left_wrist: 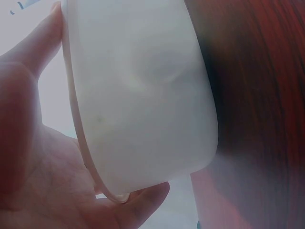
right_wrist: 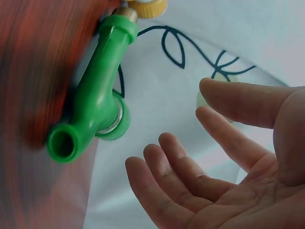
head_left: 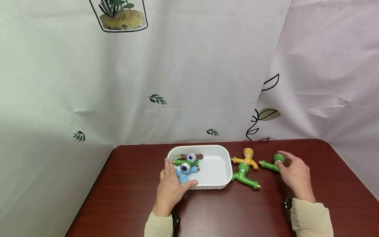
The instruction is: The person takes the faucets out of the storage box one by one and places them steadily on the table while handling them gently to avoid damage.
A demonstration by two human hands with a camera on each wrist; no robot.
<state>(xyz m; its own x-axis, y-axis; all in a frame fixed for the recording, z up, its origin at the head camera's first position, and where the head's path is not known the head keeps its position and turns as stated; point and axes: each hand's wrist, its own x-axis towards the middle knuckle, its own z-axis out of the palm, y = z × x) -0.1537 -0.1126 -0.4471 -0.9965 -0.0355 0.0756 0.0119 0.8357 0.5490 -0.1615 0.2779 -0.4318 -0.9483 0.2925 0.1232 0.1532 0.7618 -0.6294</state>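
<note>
Shining green with a brassy end, a tap (head_left: 270, 166) lies at three o'clock from the white tray (head_left: 214, 167), apparently untouched by the loosely spread right hand (head_left: 297, 175); the left hand (head_left: 170, 192) grips the tray's eight-o'clock corner; yellow tap (head_left: 248, 160) and second green tap (head_left: 243, 177) between; red-brown tabletop (head_left: 231, 214), leaf-print cloth (head_left: 189, 72) at twelve

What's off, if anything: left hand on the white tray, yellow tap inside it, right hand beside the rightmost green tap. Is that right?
No: the yellow tap isn't inside the white tray; the head view shows it on the table, to the tray's right. The rest stands: left hand on the tray, right hand beside the rightmost green tap.
</note>
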